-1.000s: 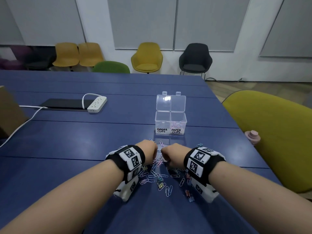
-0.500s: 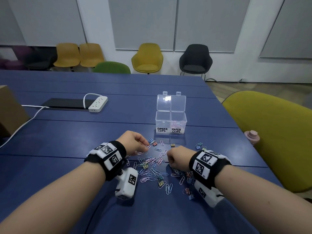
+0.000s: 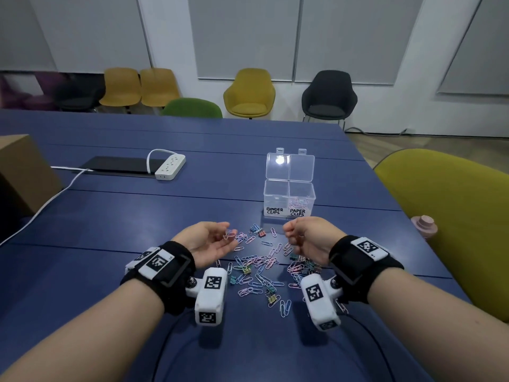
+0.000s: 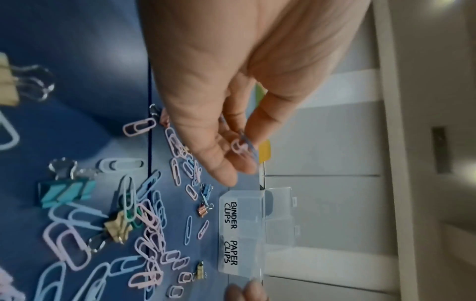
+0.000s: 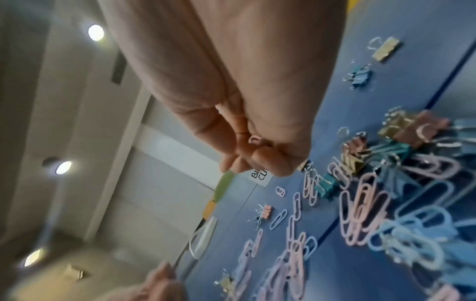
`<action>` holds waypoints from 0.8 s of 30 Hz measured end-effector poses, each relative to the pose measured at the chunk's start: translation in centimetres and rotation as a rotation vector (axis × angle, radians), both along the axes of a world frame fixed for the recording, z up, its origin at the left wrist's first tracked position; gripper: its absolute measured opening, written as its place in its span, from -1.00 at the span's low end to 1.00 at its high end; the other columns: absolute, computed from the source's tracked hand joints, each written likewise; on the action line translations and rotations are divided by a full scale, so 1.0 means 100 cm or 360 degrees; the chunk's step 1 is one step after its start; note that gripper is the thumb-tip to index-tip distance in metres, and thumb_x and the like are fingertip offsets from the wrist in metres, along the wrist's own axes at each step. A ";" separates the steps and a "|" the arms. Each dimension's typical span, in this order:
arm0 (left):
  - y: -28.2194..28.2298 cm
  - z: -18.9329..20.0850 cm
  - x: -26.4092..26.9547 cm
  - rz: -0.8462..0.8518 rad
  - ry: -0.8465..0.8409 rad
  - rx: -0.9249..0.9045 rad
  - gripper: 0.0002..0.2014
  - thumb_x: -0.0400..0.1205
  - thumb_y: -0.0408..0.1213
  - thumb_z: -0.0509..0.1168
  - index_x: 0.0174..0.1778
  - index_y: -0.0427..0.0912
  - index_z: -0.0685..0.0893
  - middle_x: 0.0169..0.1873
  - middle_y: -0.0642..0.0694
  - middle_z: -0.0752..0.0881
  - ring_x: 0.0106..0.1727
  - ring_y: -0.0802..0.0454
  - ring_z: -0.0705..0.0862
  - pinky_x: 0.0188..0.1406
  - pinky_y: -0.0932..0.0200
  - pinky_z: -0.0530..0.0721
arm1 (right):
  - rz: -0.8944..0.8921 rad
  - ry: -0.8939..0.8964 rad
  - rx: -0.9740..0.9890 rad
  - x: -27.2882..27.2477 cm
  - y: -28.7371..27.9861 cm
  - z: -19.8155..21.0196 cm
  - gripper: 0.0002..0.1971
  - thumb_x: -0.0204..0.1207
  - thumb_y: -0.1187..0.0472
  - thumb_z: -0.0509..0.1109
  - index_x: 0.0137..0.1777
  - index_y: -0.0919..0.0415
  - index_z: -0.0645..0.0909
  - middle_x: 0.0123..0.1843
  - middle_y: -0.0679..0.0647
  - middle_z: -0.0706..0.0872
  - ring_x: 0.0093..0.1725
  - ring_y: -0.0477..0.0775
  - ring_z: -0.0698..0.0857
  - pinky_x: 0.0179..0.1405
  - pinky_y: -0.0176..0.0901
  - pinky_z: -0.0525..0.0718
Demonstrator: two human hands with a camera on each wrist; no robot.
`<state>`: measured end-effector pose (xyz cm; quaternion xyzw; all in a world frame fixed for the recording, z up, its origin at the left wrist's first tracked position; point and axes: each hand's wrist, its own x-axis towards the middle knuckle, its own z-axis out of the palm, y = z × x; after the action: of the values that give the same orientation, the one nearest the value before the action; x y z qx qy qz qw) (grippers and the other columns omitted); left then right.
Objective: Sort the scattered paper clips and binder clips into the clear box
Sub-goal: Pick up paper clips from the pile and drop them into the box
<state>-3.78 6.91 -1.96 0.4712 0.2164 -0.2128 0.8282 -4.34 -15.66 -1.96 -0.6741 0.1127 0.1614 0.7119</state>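
- Paper clips, pastel pink, blue and white, scattered in a loose heap on the blue table between the wrists.
- Binder clips mixed in: teal, gold, copper, with silver wire handles.
- Clear box beyond the heap, lid open and upright, front labelled BINDER CLIPS and PAPER CLIPS; pink clips already in the right compartment; left one apparently bare.
- Left hand raised above the heap's left edge, palm turned inward, thumb and fingers pinching a few pink and blue clips.
- Right hand lifted just in front of the box, fingers curled tight round a pink clip, only its end visible.
- Hands apart, facing each other across the heap.
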 end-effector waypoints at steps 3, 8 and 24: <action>0.007 -0.002 0.000 0.0077 0.0128 -0.0111 -0.79 0.64 -0.44 0.03 -0.19 -0.38 0.55 -0.34 -0.21 0.48 -0.37 0.01 0.51 -0.55 0.20 0.72 | 0.0424 -0.0312 -0.1006 0.002 0.011 0.001 -0.85 0.52 0.35 0.27 -0.26 0.16 0.53 -0.24 0.07 0.60 -0.35 0.02 0.50 -0.40 -0.19 0.50; 0.014 -0.007 0.000 -0.0503 -0.0179 0.1022 -0.74 0.64 -0.26 0.25 -0.39 -0.15 0.50 -0.48 -0.02 0.38 -0.62 0.12 0.26 -0.68 0.38 0.14 | 0.1197 -0.0651 -0.2065 -0.002 0.039 0.000 -0.71 0.49 0.40 0.28 0.17 0.14 0.60 0.20 0.10 0.65 0.21 0.13 0.63 0.10 -0.14 0.57; 0.000 -0.010 0.009 -0.1290 -0.0309 0.2663 -0.67 0.40 -0.18 0.48 -0.54 -0.16 0.47 -0.53 -0.03 0.51 -0.39 -0.03 0.53 -0.51 0.27 0.44 | 0.1418 -0.0512 -0.2496 -0.001 0.048 -0.002 -0.73 0.54 0.43 0.28 0.21 0.31 0.62 0.26 0.26 0.67 0.24 0.28 0.66 0.18 0.02 0.67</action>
<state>-2.85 6.89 -2.93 0.9695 0.0481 -0.2202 0.0966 -4.41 -10.86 -2.14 -0.9598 -0.1810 0.2025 -0.0706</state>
